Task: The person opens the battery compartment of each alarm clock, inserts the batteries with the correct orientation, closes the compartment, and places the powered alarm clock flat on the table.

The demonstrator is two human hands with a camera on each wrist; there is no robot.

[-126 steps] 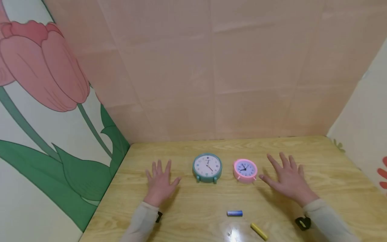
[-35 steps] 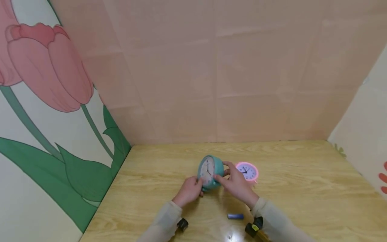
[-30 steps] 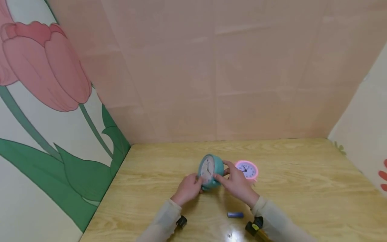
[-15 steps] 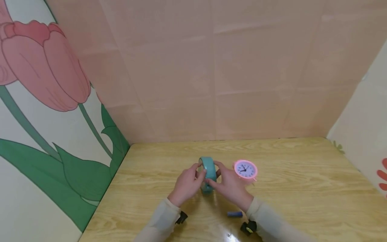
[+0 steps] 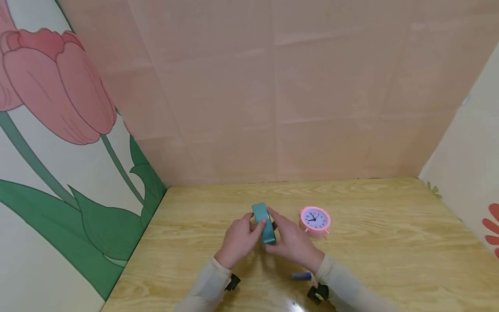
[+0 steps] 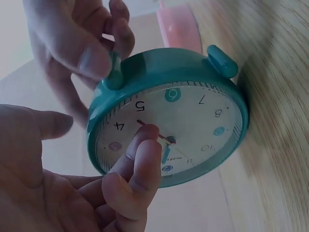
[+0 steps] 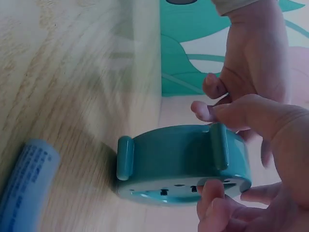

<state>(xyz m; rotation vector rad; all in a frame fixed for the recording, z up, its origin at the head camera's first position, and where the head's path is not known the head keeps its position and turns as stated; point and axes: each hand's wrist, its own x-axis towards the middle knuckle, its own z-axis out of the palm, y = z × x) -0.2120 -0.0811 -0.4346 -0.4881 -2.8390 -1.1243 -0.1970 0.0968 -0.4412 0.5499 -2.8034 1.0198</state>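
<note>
A teal round clock (image 5: 262,216) is edge-on between both hands in the head view, its upper end leaning left. My right hand (image 5: 294,242) grips it, thumb on one foot in the left wrist view and fingers at its back (image 7: 178,188) in the right wrist view. Bent fingers of my left hand (image 5: 238,240) lie before the white dial (image 6: 193,125), the thumb off the clock in the left wrist view; whether they touch the dial is unclear. The clock's lower edge is close to the wooden table (image 5: 187,225); contact is unclear.
Right of the hands stands a pink clock (image 5: 315,219), face up. A blue cylinder (image 5: 301,276) lies in front, by the right wrist's black strap (image 5: 317,294). A pink-beige wall (image 5: 273,108) rises behind, with a tulip-printed wall (image 5: 58,86) at left.
Hands that were apart are now at the teal clock. Its face has turned out of the head view, and its top has tipped left. My left hand has shifted up from the lower rim.
</note>
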